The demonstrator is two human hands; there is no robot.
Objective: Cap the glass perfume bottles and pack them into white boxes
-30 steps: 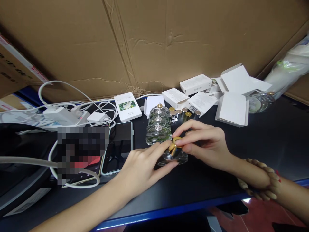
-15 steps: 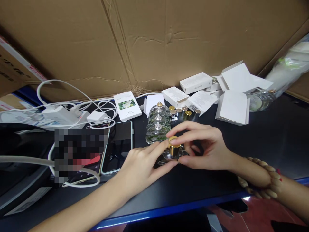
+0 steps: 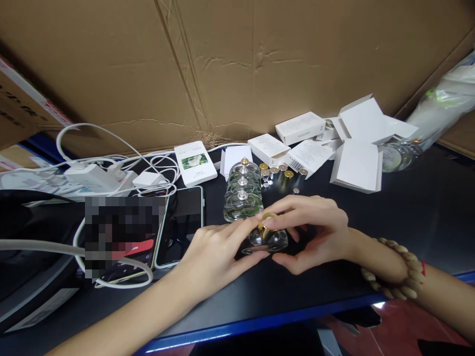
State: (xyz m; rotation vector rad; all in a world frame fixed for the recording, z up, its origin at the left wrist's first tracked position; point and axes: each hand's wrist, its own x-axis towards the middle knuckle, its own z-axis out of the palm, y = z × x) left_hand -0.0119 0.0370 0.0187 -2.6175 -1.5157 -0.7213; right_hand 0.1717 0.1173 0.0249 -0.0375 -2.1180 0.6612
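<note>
A small clear glass perfume bottle [image 3: 276, 241] with a shiny gold cap [image 3: 265, 231] sits on the black tabletop between my hands. My left hand [image 3: 218, 252] is closed round its left side, fingers behind and thumb at the front. Fingertips of my right hand [image 3: 315, 232] hold the cap's top and far side, while its thumb stands apart from the glass. Just behind is a row of similar bottles [image 3: 237, 210] with bare sprayer tops. Several gold and silver caps [image 3: 288, 175] stand to their right. One small round silver piece [image 3: 296, 191] lies nearer me.
White cartons [image 3: 356, 165] lie scattered at the back right, near a plastic-wrapped bundle [image 3: 441, 99]. A flower-printed box [image 3: 195, 163], a phone [image 3: 181, 222], another screen [image 3: 144, 252] and white cables [image 3: 122, 158] occupy the left. Cardboard [image 3: 222, 64] walls the back.
My right hand has shifted slightly toward me and its thumb has come away from the bottle. More of the bottle's glass shows, and the small silver piece has come into view. The left hand stays put.
</note>
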